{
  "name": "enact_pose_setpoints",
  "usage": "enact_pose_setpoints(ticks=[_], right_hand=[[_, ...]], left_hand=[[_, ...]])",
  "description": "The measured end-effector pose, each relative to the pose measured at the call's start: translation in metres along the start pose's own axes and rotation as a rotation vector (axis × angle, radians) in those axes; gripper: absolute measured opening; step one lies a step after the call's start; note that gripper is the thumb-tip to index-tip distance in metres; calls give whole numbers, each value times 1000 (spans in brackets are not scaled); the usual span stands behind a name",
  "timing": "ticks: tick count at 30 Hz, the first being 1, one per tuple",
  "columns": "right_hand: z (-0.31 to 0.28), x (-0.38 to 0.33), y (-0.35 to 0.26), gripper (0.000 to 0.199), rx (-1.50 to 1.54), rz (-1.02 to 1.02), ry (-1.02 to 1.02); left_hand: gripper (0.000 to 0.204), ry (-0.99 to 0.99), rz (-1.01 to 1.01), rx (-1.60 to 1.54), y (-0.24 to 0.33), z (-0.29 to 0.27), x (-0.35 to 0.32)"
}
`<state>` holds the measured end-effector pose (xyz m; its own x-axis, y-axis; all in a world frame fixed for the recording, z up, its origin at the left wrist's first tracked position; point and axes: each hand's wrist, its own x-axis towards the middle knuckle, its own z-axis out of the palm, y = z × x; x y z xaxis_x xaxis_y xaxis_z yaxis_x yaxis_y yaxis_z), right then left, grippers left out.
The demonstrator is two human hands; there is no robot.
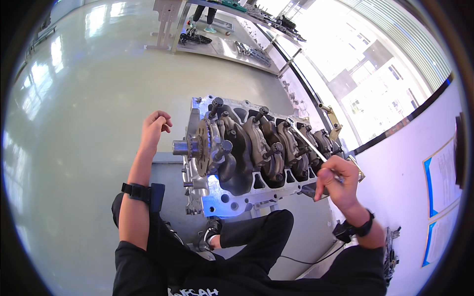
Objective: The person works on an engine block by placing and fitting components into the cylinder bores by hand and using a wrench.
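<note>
An engine block [237,200] lies with its crankshaft [182,147] side up in front of me. Bearing caps [254,143] straddle the shaft, and several bolts [224,148] stand proud of them. My right hand [340,181] is closed round the handle of a long silver wrench [310,143]. The wrench's round head sits at a bolt on one of the middle caps; the exact fit is too small to tell. Left of the block, my left hand [157,129] hangs in the air near the toothed wheel [203,148], fingers loosely bent and apart, holding nothing.
A metal workbench [222,52] with engine parts on its top and lower shelf stands at the back. A person's legs [203,17] show behind it. A white wall and windows run along the right. A black cable [316,260] trails near my knees.
</note>
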<state>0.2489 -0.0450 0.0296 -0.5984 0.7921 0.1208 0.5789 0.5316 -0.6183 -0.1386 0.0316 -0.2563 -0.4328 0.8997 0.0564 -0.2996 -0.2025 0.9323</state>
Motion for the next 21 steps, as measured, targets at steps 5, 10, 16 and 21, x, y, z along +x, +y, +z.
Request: enact_pose_setpoints(ticks=[5,10,16,21], right_hand=[[-21,-15,82,31,729,194,543],[-74,69,129,26,1159,472,449],[-102,193,133,21,761,688,197],[-53,253,60,41,121,457,-75]], left_hand=[[19,-17,8,-18,7,8,-12],[15,10,22,-11,16,-8,-16],[15,15,55,-38,16,-10,-9],[15,19,48,-3,12,1,3]])
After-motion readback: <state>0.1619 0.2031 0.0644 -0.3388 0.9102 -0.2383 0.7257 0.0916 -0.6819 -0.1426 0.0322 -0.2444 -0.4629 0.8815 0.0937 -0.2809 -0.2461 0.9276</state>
